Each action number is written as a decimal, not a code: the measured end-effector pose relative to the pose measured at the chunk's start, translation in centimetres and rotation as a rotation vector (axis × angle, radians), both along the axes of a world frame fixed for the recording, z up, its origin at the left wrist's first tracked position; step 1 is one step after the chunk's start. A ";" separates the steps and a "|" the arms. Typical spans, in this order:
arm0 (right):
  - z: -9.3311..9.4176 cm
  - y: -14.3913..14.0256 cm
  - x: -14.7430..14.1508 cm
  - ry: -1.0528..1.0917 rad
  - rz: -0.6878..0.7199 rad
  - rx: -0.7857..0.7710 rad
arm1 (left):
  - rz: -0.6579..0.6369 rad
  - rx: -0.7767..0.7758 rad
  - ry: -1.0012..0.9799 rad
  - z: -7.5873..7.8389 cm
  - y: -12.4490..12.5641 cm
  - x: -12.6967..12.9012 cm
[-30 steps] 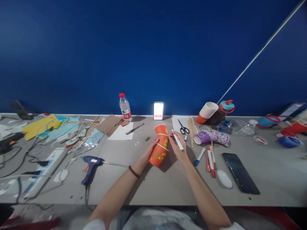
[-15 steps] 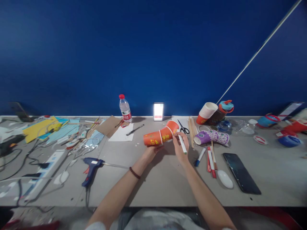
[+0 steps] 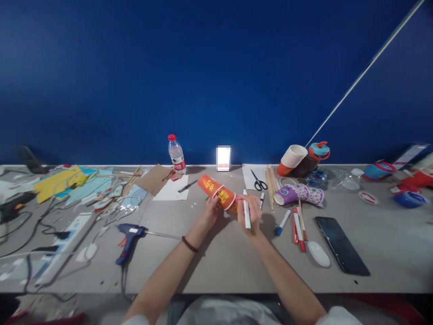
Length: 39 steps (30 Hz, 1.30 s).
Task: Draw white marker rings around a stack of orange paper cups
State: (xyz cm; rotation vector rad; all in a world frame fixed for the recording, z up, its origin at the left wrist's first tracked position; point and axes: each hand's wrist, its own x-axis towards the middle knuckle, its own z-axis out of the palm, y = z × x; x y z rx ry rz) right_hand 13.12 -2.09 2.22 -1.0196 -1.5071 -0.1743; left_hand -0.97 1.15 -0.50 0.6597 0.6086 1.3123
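Both my hands hold a stack of orange paper cups (image 3: 216, 192) above the grey table (image 3: 216, 257). The stack lies tilted, its closed end pointing up and left, its open end down toward my right hand. My left hand (image 3: 210, 210) grips the stack from below and the left. My right hand (image 3: 249, 211) is at the open end and also holds a white marker with a green tip (image 3: 246, 209), which points down toward me.
A blue glue gun (image 3: 127, 234) lies left of my arms among cables and a power strip (image 3: 64, 239). Right of my hands lie markers (image 3: 297, 223), wooden sticks (image 3: 269, 186), a purple cup (image 3: 297, 194), scissors (image 3: 259, 180), a phone (image 3: 341, 245) and a white mouse (image 3: 318, 253). A water bottle (image 3: 176, 153) stands at the back.
The cup stack has swung round: it stood nearly upright, then lay pointing right, and now tilts with its closed end up and left. My right hand moved down with the marker.
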 end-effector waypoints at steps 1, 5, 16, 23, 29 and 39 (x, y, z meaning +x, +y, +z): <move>0.1 -0.1 0.0 0.003 0.000 0.035 | -0.012 -0.023 0.003 0.0 0.0 -0.1; 0.6 -0.2 0.3 0.048 0.040 0.110 | -0.066 -0.087 -0.026 0.2 -0.3 -0.1; 0.5 -0.5 1.0 0.321 0.239 -0.313 | -0.177 -0.299 -0.066 0.5 -1.0 -0.4; 0.1 -1.0 -0.3 0.509 0.319 -0.354 | -0.212 -0.311 -0.021 0.3 -1.2 -0.2; 0.2 -0.7 -0.7 0.516 0.306 -0.354 | -0.195 -0.284 -0.002 0.2 -1.3 -0.1; 0.2 -0.5 -0.3 0.340 0.280 -0.316 | -0.187 -0.227 -0.003 0.8 -1.5 0.1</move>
